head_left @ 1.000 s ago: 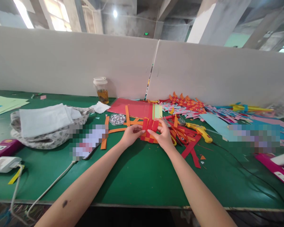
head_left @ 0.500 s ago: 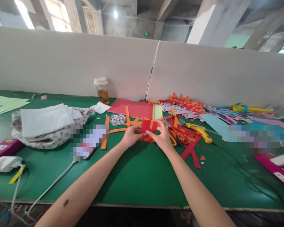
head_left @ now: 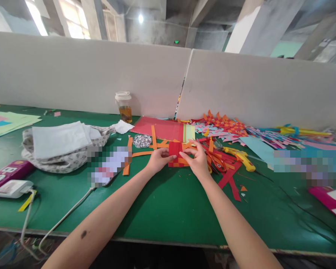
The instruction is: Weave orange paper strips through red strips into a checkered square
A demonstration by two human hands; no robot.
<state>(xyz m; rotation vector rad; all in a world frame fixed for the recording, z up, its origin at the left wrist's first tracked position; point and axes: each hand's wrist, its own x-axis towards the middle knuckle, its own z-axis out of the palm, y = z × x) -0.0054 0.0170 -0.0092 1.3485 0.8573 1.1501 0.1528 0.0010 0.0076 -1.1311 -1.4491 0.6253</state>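
Between my two hands is a small woven piece of red and orange paper strips (head_left: 174, 150), held just above the green table. Its lower part shows a checkered weave, and red strips stand up from it. My left hand (head_left: 158, 160) pinches its left edge between thumb and fingers. On the other side, my right hand (head_left: 195, 156) grips the right edge, with thumb and index finger close together at a red strip. Loose orange strips (head_left: 142, 154) lie beyond my left hand. Scissors (head_left: 217, 163) with red-orange handles rest among strips to the right of my right hand.
A yellow glue gun (head_left: 242, 158) with a black cord lies at right. Woven orange pieces (head_left: 224, 122) are heaped behind it. To the left are a phone (head_left: 110, 166) on a cable and a cloth bundle (head_left: 61, 145). A lidded cup (head_left: 124, 107) stands near the partition (head_left: 100, 74).
The upright red strips, parted with a gap before, now sit side by side. My right hand's fingers have shifted on the right edge. The whole view has moved slightly.
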